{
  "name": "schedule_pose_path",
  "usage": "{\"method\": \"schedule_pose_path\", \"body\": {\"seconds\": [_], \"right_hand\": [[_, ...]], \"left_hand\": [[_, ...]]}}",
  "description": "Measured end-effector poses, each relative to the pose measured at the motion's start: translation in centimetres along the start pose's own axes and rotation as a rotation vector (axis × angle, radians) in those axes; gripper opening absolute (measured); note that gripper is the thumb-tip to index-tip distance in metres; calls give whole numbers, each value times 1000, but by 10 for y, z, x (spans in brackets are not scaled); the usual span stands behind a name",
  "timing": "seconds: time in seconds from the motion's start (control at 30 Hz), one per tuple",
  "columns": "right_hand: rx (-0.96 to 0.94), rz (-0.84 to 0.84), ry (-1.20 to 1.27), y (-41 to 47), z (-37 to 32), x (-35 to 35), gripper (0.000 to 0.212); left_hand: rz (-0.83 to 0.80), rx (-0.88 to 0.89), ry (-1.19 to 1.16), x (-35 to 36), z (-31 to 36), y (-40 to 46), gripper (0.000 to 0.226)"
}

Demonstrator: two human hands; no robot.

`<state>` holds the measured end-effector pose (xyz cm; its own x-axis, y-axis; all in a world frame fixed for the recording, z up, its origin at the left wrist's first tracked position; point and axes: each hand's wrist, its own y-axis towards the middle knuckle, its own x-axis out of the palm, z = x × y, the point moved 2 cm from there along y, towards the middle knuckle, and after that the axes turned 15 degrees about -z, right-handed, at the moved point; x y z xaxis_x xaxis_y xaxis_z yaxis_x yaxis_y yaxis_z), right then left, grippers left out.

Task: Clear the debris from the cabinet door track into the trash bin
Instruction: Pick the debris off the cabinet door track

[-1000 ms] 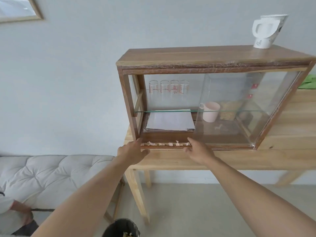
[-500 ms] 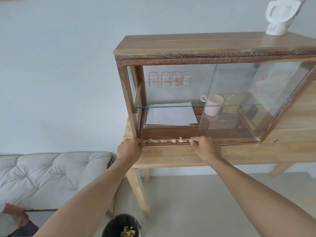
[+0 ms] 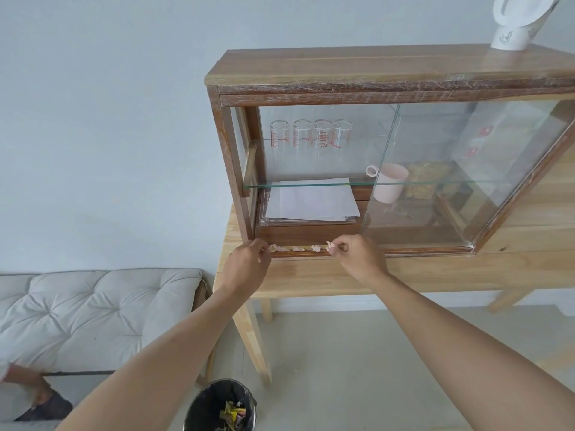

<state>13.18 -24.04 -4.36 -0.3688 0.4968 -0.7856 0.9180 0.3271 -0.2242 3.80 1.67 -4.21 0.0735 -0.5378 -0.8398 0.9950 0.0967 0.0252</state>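
Several pale scraps of debris (image 3: 298, 248) lie in a row in the bottom door track (image 3: 420, 252) of a wooden glass-front cabinet (image 3: 373, 73). My left hand (image 3: 247, 262) is at the track's left end, its fingertips pinched on a scrap there. My right hand (image 3: 357, 255) is at the row's right end, thumb and fingers pinched on a pale scrap. The black trash bin (image 3: 202, 409) stands on the floor below, between my forearms, with wrappers in it.
The cabinet sits on a light wooden table (image 3: 404, 275); its glass door (image 3: 466, 169) is slid to the right. Inside are glasses (image 3: 311, 135), papers (image 3: 308, 200) and a pink mug (image 3: 390, 181). A white jug (image 3: 510, 23) stands on top. A cushioned bench (image 3: 93, 312) is left, with another person's hand (image 3: 40, 390).
The view has tilted down and closer, showing more of the bin. Both hands have closed from resting at the track's ends into pinches on scraps.
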Motion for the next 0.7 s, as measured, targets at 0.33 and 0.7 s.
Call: {"method": "schedule_pose_path", "body": {"seconds": [0.33,0.7], "right_hand": [[47,-26,-22,-5,0,9,25],[-159,-202,221,-54,-46,81,21]], "left_hand": [[31,16,-93,9,10,-7,15],[-29,-76,6,4,-32,-77,15]]}}
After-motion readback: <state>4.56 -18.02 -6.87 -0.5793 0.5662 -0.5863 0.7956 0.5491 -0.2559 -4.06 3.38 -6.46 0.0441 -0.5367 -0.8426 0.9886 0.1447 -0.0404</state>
